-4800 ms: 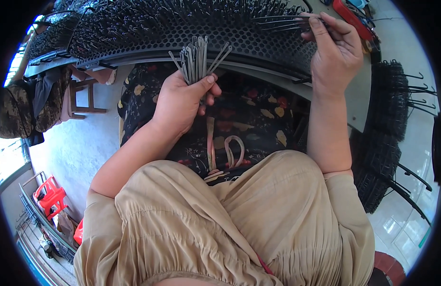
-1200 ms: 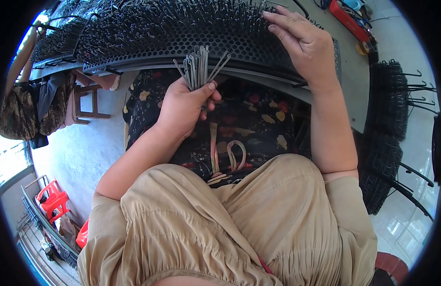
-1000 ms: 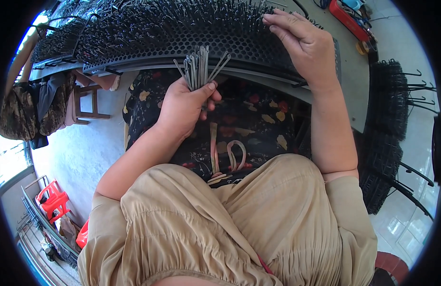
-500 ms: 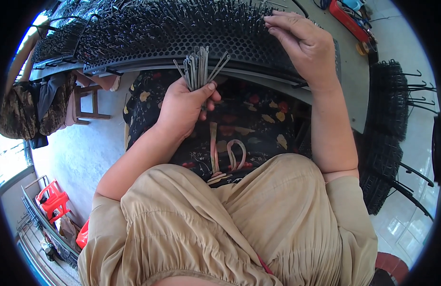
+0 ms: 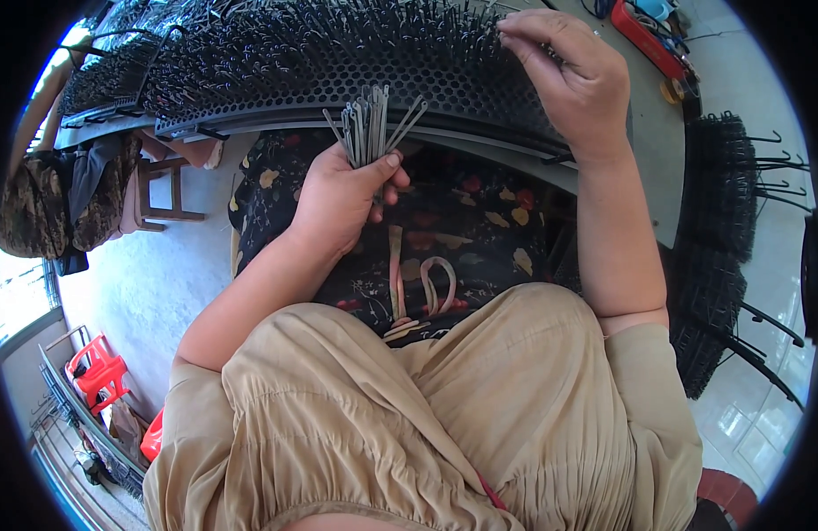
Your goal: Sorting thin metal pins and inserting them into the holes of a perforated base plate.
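Observation:
A bundle of thin grey metal rods with small eyes at their upper ends (image 5: 368,128) stands in my left hand (image 5: 349,195), whose fingers are wrapped round it. A few of the rods splay out to the sides. Beyond it lies a long black perforated rack (image 5: 356,87), thickly filled with upright dark rods (image 5: 276,44). My right hand (image 5: 581,84) is over the rack's right end, with thumb and forefinger pinched together beside the outermost standing rods. Whatever may be between those fingertips is too small to make out.
A floral black cloth (image 5: 480,199) covers my lap, with a fabric strap on it. Black racks with hooks (image 5: 723,186) stand at the right. A red tray (image 5: 643,40) sits on the table's far right. Another person (image 5: 64,203) is at the left, near a wooden stool (image 5: 165,190).
My right hand has shifted slightly right and away from me along the rack, its fingertips still pinched. The left hand and its bundle have stayed in place.

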`<state>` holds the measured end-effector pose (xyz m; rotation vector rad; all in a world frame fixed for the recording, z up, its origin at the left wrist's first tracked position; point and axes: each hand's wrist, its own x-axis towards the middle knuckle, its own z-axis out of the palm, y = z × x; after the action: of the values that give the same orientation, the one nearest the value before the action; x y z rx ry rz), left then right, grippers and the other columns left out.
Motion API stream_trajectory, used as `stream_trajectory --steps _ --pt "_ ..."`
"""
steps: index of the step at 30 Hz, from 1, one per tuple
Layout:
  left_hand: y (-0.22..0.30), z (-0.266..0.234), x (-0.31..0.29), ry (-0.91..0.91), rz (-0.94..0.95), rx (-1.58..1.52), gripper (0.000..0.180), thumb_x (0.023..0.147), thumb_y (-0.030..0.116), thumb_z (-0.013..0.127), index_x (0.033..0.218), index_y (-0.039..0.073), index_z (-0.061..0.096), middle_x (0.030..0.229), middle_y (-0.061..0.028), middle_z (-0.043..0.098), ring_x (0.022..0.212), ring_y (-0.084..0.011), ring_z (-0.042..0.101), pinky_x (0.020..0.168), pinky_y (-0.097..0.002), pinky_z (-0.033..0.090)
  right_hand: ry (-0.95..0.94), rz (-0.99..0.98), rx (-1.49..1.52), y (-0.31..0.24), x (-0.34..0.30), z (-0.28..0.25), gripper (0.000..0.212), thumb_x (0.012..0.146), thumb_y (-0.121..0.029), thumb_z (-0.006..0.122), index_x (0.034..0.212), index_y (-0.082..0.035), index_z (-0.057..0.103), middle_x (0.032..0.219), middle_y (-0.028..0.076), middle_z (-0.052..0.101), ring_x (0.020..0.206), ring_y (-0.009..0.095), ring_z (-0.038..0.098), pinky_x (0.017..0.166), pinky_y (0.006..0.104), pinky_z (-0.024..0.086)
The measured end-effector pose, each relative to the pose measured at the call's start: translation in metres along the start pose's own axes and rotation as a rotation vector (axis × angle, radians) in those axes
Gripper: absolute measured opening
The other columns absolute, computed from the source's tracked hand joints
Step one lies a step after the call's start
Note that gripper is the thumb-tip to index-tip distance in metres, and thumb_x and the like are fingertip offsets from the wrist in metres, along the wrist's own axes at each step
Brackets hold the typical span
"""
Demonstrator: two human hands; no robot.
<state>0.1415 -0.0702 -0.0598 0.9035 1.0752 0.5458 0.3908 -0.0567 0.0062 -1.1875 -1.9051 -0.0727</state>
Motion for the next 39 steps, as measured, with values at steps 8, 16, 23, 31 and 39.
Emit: stream_trajectory --steps 8,16,23,31,39 --pt "0.001 -0.002 0.001 0.0 -0.01 -0.022 0.008 0.092 0.012 0.061 0.093 0.004 0.059 0.076 -0.0041 0.064 0.059 -0.008 0.055 0.044 -0.0209 0.041 0.036 0.05 0.029 0.004 -0.017 0.0 0.016 0.082 0.003 0.069 0.098 0.0 0.071 0.097 0.009 0.072 0.09 0.015 0.068 0.082 0.0232 0.053" --pt "0.0 -0.002 0.002 -0.008 -0.01 -0.014 0.009 0.092 0.012 0.061 0.094 0.004 0.058 0.076 -0.0043 0.064 0.059 -0.0082 0.055 0.045 -0.021 0.041 0.029 0.144 0.202 0.009 -0.025 0.002 0.018 0.083 0.005 0.068 0.1 0.002 0.07 0.099 0.01 0.072 0.089 0.015 0.069 0.083 0.0241 0.054" --pt "0.0 -0.001 0.0 0.002 -0.009 -0.003 0.009 0.092 0.012 0.061 0.094 0.004 0.058 0.077 -0.0045 0.064 0.059 -0.0083 0.055 0.045 -0.021 0.041 0.045 0.168 0.187 0.006 -0.025 0.002 0.018 0.082 0.005 0.069 0.099 0.001 0.07 0.098 0.01 0.072 0.09 0.015 0.069 0.084 0.0248 0.054" --pt "-0.001 -0.002 0.0 -0.002 -0.015 -0.001 0.009 0.092 0.013 0.061 0.094 0.004 0.058 0.077 -0.0042 0.064 0.06 -0.0083 0.055 0.046 -0.0213 0.041 0.057 0.08 0.117 0.012 -0.025 0.0 0.015 0.081 0.005 0.069 0.095 0.0 0.071 0.095 0.008 0.072 0.101 0.019 0.067 0.088 0.0268 0.052" --pt "-0.002 0.001 -0.001 -0.003 -0.016 0.02 0.009 0.092 0.013 0.061 0.094 0.005 0.059 0.077 -0.0039 0.064 0.061 -0.0082 0.056 0.046 -0.0214 0.042 0.029 0.142 0.12 0.006 -0.015 0.008 0.015 0.08 0.003 0.07 0.095 -0.001 0.072 0.096 0.009 0.073 0.104 0.021 0.066 0.09 0.0291 0.051"
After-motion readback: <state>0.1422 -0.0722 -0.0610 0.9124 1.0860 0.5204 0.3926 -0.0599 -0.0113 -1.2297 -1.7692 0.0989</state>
